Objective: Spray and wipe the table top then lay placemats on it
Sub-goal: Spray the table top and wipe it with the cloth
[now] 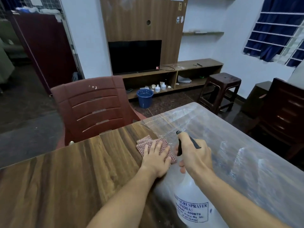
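1. Wooden table top [65, 170], head view. Its right part lies under a clear plastic sheet [238, 145] that shows pale streaks; whether these are spray or glare cannot be told.
2. Left hand [156, 159]: laid flat on the folded checked cloth [144, 142], fingers straight and slightly spread. It presses the cloth down where the bare wood meets the sheet. This placement probably keeps the cloth ready to wipe as soon as liquid lands.
3. Right hand [195, 155]: fingers curled round the black head of the spray bottle [190, 199]. The white body is upright, just beside the left forearm. The nozzle [178, 132] points away over the sheet, a grip suited to wetting the far surface. Whether the base rests on the table cannot be told.
4. Stage, as judged: spraying and wiping. No placemats are in view.
5. Surroundings: a red-brown plastic chair [95, 106] stands close against the far-left edge and may hinder a reach from that side. A dark stool [220, 89] stands beyond the far end and a blue bucket [145, 98] on the floor. A television [134, 56] sits on a low unit behind them.
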